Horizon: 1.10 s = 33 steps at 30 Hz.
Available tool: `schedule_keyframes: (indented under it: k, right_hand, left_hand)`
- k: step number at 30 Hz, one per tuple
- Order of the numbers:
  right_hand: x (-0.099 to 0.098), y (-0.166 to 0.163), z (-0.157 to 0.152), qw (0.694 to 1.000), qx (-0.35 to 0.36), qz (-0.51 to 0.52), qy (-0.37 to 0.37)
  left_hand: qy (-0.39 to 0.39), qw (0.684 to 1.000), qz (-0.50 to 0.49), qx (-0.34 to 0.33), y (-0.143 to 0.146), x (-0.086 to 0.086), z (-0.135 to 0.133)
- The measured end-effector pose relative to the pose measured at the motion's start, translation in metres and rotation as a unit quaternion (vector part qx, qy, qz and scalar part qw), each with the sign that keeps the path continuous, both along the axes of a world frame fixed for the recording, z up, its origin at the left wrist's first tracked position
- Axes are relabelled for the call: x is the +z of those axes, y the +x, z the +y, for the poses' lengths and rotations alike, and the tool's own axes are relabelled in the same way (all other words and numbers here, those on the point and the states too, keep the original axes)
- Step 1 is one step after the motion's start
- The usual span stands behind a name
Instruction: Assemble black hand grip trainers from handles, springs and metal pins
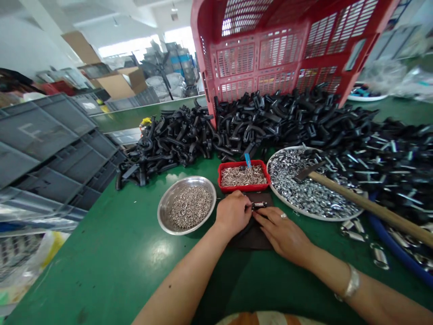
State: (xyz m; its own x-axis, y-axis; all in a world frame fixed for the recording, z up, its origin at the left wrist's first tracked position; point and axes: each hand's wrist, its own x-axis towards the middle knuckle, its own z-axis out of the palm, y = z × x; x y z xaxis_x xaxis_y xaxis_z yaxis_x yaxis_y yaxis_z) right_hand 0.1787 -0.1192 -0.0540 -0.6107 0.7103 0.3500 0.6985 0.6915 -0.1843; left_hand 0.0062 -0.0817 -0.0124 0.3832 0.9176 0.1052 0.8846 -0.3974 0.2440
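Observation:
Both hands meet over a dark mat (252,241) on the green table. My left hand (233,214) is closed, thumb and fingers pinched at the near end of a small coil spring (259,205); whatever lies between the fingertips is hidden. The spring sits on a black plastic part, mostly covered by my hands. My right hand (287,232), with a ring on one finger, grips that part from the right with its fingers pressed together. Just behind the hands stands a red tray (243,187) of small metal pins. A steel bowl (186,230) of tiny metal pieces is left of my left hand.
A round tray (280,192) of shiny metal pieces stands right, with a hammer (352,192) lying across it. Loose springs (379,256) lie nearby. Black parts (179,137) are heaped behind, spilling from a tipped red crate (237,65). Grey crates (50,131) stand left.

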Motion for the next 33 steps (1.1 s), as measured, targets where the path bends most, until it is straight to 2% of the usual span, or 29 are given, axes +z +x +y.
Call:
schedule_keyframes:
  k: [4,6,10,14,16,19,21,24,27,30,33]
  right_hand:
    - [-0.001,0.004,0.001,1.0,0.008,0.01,0.005]
    - [-0.003,0.005,0.0,1.0,0.009,0.014,0.0]
    - [-0.005,0.0,-0.001,1.0,0.01,0.008,-0.006]
    - [0.014,0.015,0.003,0.999,0.005,-0.003,0.038]
    - [0.028,0.048,0.007,0.992,-0.078,-0.025,0.094]
    - [0.04,0.126,0.013,0.94,-0.29,-0.119,0.135]
    - [0.04,0.178,0.016,0.921,-0.327,-0.177,0.117]
    - [0.04,0.222,0.015,0.937,-0.302,-0.172,0.038]
    - [0.05,0.224,0.006,0.947,-0.306,-0.077,-0.061]
    - [0.061,0.202,-0.012,0.94,-0.323,-0.004,-0.11]
    - [0.063,0.171,-0.035,0.964,-0.236,0.036,-0.116]
  left_hand:
    - [0.019,0.992,0.09,-0.085,0.003,0.007,0.001]
    - [0.019,0.99,0.1,-0.097,0.001,0.005,-0.001]
    - [0.011,0.995,0.055,-0.084,-0.007,-0.008,-0.006]
    - [0.009,0.996,0.002,-0.089,-0.014,-0.015,-0.009]
    - [0.01,0.994,-0.03,-0.104,-0.018,-0.015,-0.01]
    - [0.023,0.989,-0.064,-0.133,-0.023,-0.012,-0.011]
    - [0.026,0.986,-0.057,-0.152,-0.025,-0.009,-0.013]
    - [0.018,0.986,-0.004,-0.164,-0.026,-0.002,-0.017]
    - [0.003,0.986,0.061,-0.156,-0.022,0.006,-0.024]
    - [-0.008,0.985,0.119,-0.128,-0.014,0.01,-0.034]
    - [-0.008,0.984,0.155,-0.092,-0.006,0.009,-0.04]
